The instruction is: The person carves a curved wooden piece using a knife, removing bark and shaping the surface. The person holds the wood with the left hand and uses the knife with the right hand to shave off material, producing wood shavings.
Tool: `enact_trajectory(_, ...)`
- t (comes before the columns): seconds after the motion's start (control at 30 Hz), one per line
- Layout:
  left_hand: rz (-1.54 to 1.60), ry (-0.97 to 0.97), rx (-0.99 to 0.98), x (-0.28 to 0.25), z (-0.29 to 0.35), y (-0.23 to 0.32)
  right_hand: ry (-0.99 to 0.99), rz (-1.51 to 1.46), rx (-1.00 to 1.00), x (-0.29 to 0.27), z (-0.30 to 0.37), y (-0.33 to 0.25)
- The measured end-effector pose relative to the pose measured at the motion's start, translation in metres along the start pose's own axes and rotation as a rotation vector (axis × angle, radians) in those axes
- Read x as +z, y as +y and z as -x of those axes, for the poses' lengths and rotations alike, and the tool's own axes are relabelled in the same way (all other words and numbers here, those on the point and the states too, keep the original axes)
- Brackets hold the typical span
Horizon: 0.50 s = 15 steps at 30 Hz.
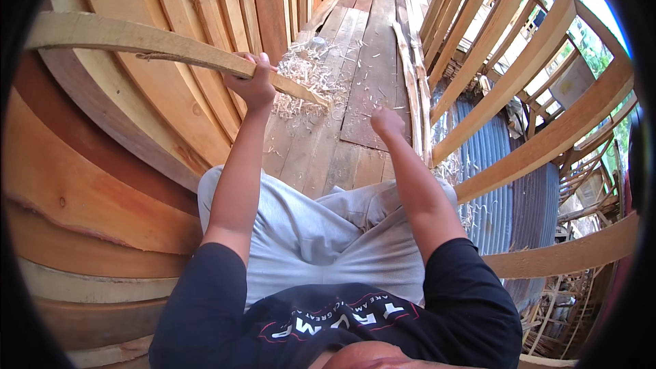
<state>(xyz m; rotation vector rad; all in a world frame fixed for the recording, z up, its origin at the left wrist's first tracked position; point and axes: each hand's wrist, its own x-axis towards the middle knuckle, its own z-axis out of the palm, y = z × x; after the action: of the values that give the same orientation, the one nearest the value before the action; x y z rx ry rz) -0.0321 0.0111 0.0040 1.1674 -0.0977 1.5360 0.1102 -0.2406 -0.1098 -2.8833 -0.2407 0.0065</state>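
My left hand (254,83) is wrapped round a long, pale wooden strip (157,46), its thumb lying along the top. The strip runs from the far left down to a tapered end above the plank floor, and a thin splinter peels from its lower edge. Out over the floor to the right, my right hand (387,121) is closed in a fist, apart from the strip. Its fingers face away, so whatever it may hold is hidden. A pile of curled wood shavings (307,75) lies beside my left hand.
Large boards (123,198) lean in a row along the left. To the right stands a slatted wooden railing (540,61), with corrugated metal sheets (488,157) beyond it. Long thin strips (413,89) lie along the plank floor (372,48) near the railing. My legs are folded below.
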Motion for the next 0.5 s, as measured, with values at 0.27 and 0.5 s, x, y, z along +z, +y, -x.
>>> enact_trajectory(0.27,0.110,0.012,-0.073,0.007,0.008,0.014,-0.351,-0.378,-0.111,-0.022,-0.004,0.009)
enact_trajectory(0.5,0.131,0.020,-0.118,0.006,0.008,0.015,-0.511,-0.846,-0.302,-0.057,-0.012,-0.048)
